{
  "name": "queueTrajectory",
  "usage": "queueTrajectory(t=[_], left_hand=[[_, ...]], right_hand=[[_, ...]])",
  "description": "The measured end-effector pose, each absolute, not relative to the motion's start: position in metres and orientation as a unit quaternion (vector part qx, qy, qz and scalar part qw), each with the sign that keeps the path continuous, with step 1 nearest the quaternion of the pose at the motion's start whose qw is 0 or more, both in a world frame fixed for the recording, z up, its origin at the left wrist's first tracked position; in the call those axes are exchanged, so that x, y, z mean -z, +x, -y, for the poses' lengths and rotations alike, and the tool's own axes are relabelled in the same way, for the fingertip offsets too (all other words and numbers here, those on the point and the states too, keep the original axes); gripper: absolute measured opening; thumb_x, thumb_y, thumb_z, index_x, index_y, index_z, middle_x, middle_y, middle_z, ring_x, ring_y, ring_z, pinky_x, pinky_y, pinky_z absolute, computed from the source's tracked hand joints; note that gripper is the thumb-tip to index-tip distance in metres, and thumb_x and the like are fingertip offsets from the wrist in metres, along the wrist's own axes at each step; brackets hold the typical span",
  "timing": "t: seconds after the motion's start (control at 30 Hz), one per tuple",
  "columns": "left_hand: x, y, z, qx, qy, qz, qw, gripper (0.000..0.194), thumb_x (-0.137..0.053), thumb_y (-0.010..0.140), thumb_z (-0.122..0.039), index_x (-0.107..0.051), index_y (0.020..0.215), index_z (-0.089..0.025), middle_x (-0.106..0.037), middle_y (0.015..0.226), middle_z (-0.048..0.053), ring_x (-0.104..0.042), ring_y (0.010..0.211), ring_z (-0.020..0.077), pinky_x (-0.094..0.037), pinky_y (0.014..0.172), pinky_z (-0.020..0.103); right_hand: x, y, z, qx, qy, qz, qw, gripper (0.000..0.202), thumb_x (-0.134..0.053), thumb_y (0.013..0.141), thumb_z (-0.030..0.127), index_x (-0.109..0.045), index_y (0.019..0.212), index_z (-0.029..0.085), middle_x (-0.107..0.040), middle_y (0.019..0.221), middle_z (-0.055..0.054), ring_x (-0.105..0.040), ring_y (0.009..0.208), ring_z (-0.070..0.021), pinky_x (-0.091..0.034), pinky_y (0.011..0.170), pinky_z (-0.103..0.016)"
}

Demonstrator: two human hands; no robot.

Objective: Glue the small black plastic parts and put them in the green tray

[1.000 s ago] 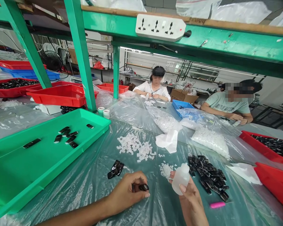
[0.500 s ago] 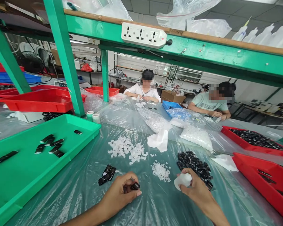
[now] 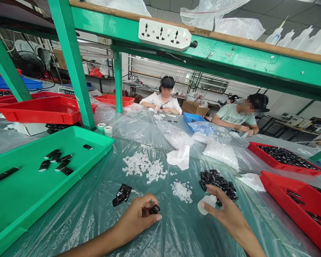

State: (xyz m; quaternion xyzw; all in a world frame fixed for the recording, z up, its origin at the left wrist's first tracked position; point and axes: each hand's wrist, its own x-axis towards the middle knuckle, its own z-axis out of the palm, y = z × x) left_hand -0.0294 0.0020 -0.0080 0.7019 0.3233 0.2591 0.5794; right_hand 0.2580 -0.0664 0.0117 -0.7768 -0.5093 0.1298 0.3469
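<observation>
My left hand [image 3: 139,216] is closed around a small black plastic casing [image 3: 154,209], whose dark end points right between thumb and fingertips. My right hand [image 3: 224,208] has thumb and forefinger spread apart over a whitish, translucent bottle [image 3: 207,204] on the table. The thumb overlaps the bottle, and whether it touches is unclear. Behind that hand lies a heap of black casings [image 3: 218,182]. Several more black casings [image 3: 122,194] lie just beyond my left hand. Between the hands are a pile of tiny white pieces [image 3: 182,191] and, farther back, larger white pieces [image 3: 144,167].
A green tray [image 3: 56,192] holding several black casings stands at left. Red trays [image 3: 278,192] line the right. A white sheet [image 3: 178,157] and filled plastic bags [image 3: 220,153] lie farther back. Two people sit across the table. A green shelf frame [image 3: 230,50] crosses overhead.
My right hand's fingers have opened from around the white bottle, and the hand has shifted slightly right. My left hand still holds the black casing in nearly the same place.
</observation>
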Motion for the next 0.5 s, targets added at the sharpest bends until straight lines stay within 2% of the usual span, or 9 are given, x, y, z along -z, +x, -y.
queueTrajectory(t=[0.07, 0.17, 0.23, 0.3, 0.37, 0.5], left_hand=[[0.009, -0.03, -0.002, -0.263, 0.701, -0.319, 0.581, 0.015, -0.06, 0.078, -0.028, -0.05, 0.082, -0.017, -0.043, 0.059, -0.006, -0.043, 0.053, 0.0095, -0.031, 0.051, 0.019], [0.015, -0.03, -0.001, -0.262, 0.691, -0.312, 0.597, 0.017, -0.06, 0.078, -0.029, -0.05, 0.084, -0.017, -0.041, 0.056, -0.006, -0.044, 0.05, 0.0091, -0.031, 0.049, 0.019], [0.02, -0.029, -0.001, -0.258, 0.681, -0.302, 0.615, 0.019, -0.06, 0.078, -0.031, -0.049, 0.086, -0.017, -0.041, 0.055, -0.007, -0.043, 0.047, 0.0086, -0.032, 0.047, 0.019], [0.021, -0.029, 0.0, -0.256, 0.671, -0.29, 0.632, 0.021, -0.061, 0.078, -0.032, -0.048, 0.086, -0.017, -0.042, 0.054, -0.007, -0.042, 0.045, 0.008, -0.033, 0.045, 0.018], [0.02, -0.028, 0.0, -0.252, 0.663, -0.279, 0.647, 0.022, -0.062, 0.077, -0.032, -0.048, 0.086, -0.017, -0.042, 0.054, -0.007, -0.042, 0.044, 0.0078, -0.035, 0.045, 0.019], [0.013, -0.029, -0.002, -0.25, 0.657, -0.269, 0.658, 0.023, -0.063, 0.076, -0.031, -0.049, 0.084, -0.016, -0.049, 0.062, -0.004, -0.048, 0.05, 0.0093, -0.039, 0.05, 0.021]], right_hand=[[-0.025, 0.246, 0.071, -0.089, -0.768, 0.51, 0.376, 0.049, -0.062, 0.071, 0.045, -0.054, 0.116, 0.026, -0.06, 0.115, -0.007, -0.059, 0.092, -0.0255, -0.045, 0.052, -0.025], [-0.043, 0.218, 0.072, -0.046, -0.728, 0.558, 0.395, 0.032, -0.056, 0.079, 0.041, -0.061, 0.107, 0.028, -0.058, 0.117, -0.006, -0.056, 0.098, -0.0268, -0.047, 0.048, -0.025], [-0.048, 0.196, 0.065, -0.046, -0.662, 0.662, 0.35, 0.021, -0.054, 0.082, 0.034, -0.065, 0.1, 0.029, -0.063, 0.106, -0.005, -0.057, 0.097, -0.0263, -0.05, 0.062, -0.03], [-0.045, 0.178, 0.05, -0.044, -0.595, 0.758, 0.262, 0.022, -0.05, 0.086, 0.024, -0.065, 0.101, 0.03, -0.066, 0.099, -0.003, -0.059, 0.091, -0.0233, -0.047, 0.078, -0.035], [-0.036, 0.167, 0.028, -0.015, -0.573, 0.801, 0.174, 0.03, -0.044, 0.087, 0.014, -0.063, 0.105, 0.027, -0.067, 0.098, -0.002, -0.059, 0.091, -0.0213, -0.045, 0.081, -0.033], [-0.01, 0.16, -0.016, 0.013, -0.591, 0.791, 0.156, 0.031, -0.043, 0.085, 0.006, -0.063, 0.105, 0.018, -0.065, 0.102, -0.008, -0.056, 0.098, -0.0234, -0.042, 0.085, -0.033]])
